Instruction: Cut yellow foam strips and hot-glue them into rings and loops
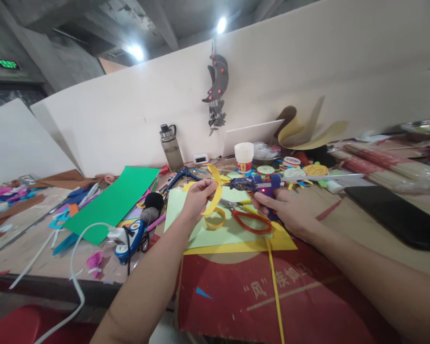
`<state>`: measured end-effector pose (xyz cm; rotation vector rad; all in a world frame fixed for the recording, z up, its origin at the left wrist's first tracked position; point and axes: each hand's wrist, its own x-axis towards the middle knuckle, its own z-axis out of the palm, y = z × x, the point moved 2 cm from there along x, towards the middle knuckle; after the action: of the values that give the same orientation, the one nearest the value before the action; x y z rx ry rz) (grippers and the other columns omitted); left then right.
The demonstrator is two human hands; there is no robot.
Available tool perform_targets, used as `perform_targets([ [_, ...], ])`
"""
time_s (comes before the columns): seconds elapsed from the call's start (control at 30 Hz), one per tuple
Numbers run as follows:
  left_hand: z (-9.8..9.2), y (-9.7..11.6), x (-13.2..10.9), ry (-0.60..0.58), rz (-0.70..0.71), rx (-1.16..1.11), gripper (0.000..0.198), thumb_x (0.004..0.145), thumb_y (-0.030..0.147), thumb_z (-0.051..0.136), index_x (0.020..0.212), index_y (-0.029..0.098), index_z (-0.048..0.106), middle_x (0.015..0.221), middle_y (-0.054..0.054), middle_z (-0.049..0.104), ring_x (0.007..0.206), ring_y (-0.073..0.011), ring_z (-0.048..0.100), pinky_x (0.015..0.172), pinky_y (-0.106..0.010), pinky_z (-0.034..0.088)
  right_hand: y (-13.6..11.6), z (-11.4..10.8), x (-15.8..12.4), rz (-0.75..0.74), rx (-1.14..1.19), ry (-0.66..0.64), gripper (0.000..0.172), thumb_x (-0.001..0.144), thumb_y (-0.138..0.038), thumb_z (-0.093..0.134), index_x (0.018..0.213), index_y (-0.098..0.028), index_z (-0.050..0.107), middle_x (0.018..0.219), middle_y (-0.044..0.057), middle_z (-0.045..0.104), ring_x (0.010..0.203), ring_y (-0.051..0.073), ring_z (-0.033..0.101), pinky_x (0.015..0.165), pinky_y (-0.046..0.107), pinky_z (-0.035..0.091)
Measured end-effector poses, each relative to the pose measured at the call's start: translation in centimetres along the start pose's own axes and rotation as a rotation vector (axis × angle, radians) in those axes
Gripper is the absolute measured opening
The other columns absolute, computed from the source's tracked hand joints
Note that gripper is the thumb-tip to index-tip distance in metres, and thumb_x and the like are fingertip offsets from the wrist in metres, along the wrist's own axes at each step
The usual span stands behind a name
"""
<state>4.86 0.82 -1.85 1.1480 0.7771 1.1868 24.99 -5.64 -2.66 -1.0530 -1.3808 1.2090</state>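
Pinched in my left hand (201,193) is a curved yellow strip (215,198), its ends curling above and below the fingers. My right hand (276,205) grips a blue glue gun (256,183), whose red light is lit and whose nozzle points left at the strip, close to it or touching. A long clear glue stick (329,177) sticks out of the gun's back. Below the hands, a yellow ring (215,219) and red-handled scissors (251,222) rest on a pale green sheet (197,237).
A green sheet (112,203), a blue power strip (131,241) and its white cable lie left. Behind stand a bottle (172,149) and a white cup (244,157). A black case (394,215) is at right. A yellow strip (275,286) hangs over the red board (232,296).
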Motion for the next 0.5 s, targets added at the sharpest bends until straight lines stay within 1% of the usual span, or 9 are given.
perform_targets([
  [0.1,-0.17,-0.13,0.18,-0.019,0.007,-0.02,0.027,0.061,0.034,0.076,0.068,0.013,0.06,0.053,0.004,0.049,0.047,-0.0039,0.04,0.047,-0.019,0.03,0.23,-0.16,0.15,0.01,-0.001,0.003,0.038,0.075,-0.053,0.059,0.066,-0.017,0.052,0.054,-0.002,0.045,0.049,0.009,0.039,0.046,0.024,0.027],
  [0.2,-0.44,-0.25,0.38,0.002,0.018,-0.033,0.028,0.06,0.035,0.077,0.067,0.013,0.061,0.053,0.004,0.049,0.047,-0.0041,0.041,0.047,-0.019,0.03,0.31,-0.3,0.19,0.006,-0.016,0.015,0.038,0.076,-0.052,0.058,0.067,-0.016,0.053,0.053,-0.002,0.045,0.049,0.009,0.039,0.047,0.023,0.027],
  [0.27,-0.46,-0.28,0.37,0.009,0.019,-0.034,0.028,0.059,0.034,0.077,0.067,0.013,0.061,0.054,0.004,0.049,0.047,-0.0041,0.041,0.047,-0.019,0.03,0.34,-0.22,0.17,0.001,-0.015,-0.011,0.038,0.077,-0.052,0.057,0.066,-0.016,0.053,0.052,-0.002,0.045,0.049,0.009,0.039,0.047,0.023,0.028],
  [0.37,-0.27,-0.25,0.19,-0.016,0.006,-0.031,0.028,0.059,0.034,0.078,0.067,0.013,0.06,0.054,0.003,0.05,0.046,-0.0037,0.04,0.047,-0.019,0.029,0.44,-0.09,0.21,0.003,-0.017,-0.033,0.039,0.077,-0.053,0.057,0.064,-0.017,0.052,0.052,-0.002,0.046,0.048,0.009,0.04,0.047,0.024,0.028],
  [0.43,-0.2,-0.2,0.16,-0.028,0.0,-0.041,0.028,0.059,0.034,0.077,0.067,0.013,0.06,0.054,0.003,0.05,0.046,-0.0034,0.04,0.047,-0.018,0.029,0.53,-0.19,0.32,0.008,-0.021,-0.009,0.038,0.076,-0.053,0.058,0.064,-0.017,0.052,0.052,-0.002,0.046,0.048,0.009,0.041,0.046,0.023,0.029],
  [0.5,-0.29,-0.12,0.26,-0.01,-0.001,-0.05,0.029,0.059,0.034,0.078,0.067,0.013,0.06,0.054,0.004,0.049,0.046,-0.0032,0.04,0.047,-0.018,0.029,0.6,-0.46,0.47,0.02,-0.004,0.03,0.038,0.074,-0.053,0.06,0.065,-0.017,0.053,0.052,-0.002,0.047,0.048,0.009,0.042,0.045,0.023,0.028],
])
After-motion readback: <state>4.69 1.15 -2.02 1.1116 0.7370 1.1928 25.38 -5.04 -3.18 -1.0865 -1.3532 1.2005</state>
